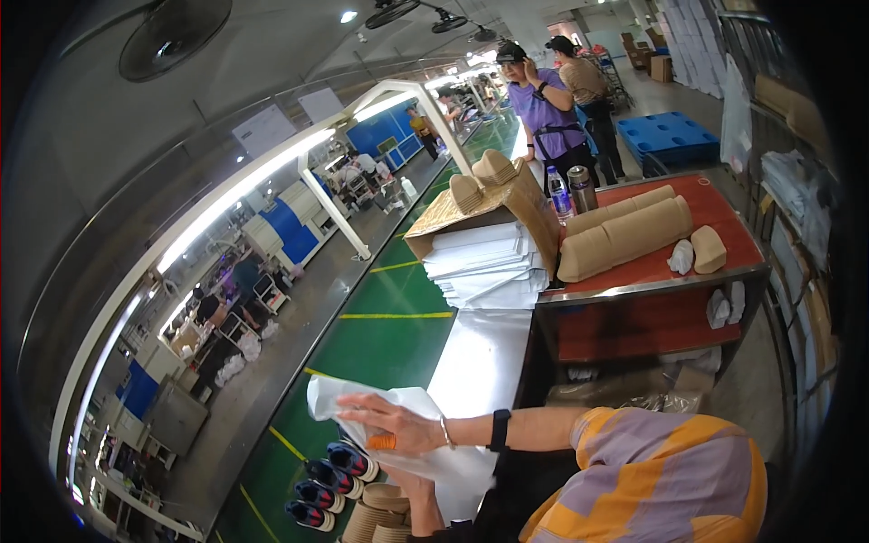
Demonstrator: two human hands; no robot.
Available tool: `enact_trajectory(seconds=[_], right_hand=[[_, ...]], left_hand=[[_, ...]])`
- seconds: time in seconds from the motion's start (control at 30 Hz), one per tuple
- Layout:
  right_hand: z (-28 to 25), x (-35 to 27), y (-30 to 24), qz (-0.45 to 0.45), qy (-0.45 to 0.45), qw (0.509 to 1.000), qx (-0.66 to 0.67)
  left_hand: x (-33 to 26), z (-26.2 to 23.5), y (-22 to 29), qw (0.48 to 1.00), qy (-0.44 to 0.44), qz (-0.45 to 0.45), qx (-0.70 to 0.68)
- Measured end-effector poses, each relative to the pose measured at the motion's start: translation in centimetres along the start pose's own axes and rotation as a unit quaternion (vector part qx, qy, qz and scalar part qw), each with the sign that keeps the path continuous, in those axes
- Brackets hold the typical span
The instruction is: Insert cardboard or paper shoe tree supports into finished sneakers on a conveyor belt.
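Observation:
A sheet of thin white paper (330, 395) hangs folded over the near end of the belt. My right hand (394, 425) is closed on it, fingers reaching left across the sheet, with an orange cover on one digit. Below, my left hand (418, 493) comes up against the underside of the paper; its fingers are hidden. Dark blue shoes with pink trim (330, 480) stand in a row on the belt just left of my hands. Beside them lie nested tan moulded shoe inserts (376, 520).
The green conveyor belt (389, 291) with yellow lines runs ahead. A carton (541, 213) holds stacked white paper (484, 262) past a metal ledge (480, 348). On the right, a red-topped cart (625, 271) carries tan insert stacks (629, 237), a bottle (558, 195) and a flask (582, 188). Two people stand beyond.

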State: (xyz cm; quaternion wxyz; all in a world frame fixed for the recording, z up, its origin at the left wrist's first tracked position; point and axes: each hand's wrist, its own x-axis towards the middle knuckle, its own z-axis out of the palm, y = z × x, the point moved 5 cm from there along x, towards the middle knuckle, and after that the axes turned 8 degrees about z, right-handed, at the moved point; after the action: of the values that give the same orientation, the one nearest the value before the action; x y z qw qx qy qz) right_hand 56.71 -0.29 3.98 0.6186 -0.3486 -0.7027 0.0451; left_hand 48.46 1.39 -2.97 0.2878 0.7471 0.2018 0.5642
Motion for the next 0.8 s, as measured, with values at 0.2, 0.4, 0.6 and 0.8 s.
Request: enact_trajectory(seconds=[0.2,0.4,0.6,0.8], right_hand=[[-3.2,1.6,-0.2,0.049,-0.242,0.968,0.03],[-7.6,4.8,-1.1,-0.115,-0.033,0.94,-0.319],[-6.6,0.7,-2.8,0.072,0.149,0.981,0.102],[-6.4,-3.0,-3.2,0.133,0.202,0.921,0.307]], left_hand=[[-0.1,0.1,2.1,0.991,-0.128,0.034,0.0],[-5.3,5.3,5.3,0.757,-0.642,-0.052,0.105],[-2.9,7.6,3.3,0.832,-0.117,-0.241,-0.486],[3.0,1.0,3.0,0.829,0.122,-0.166,-0.519]])
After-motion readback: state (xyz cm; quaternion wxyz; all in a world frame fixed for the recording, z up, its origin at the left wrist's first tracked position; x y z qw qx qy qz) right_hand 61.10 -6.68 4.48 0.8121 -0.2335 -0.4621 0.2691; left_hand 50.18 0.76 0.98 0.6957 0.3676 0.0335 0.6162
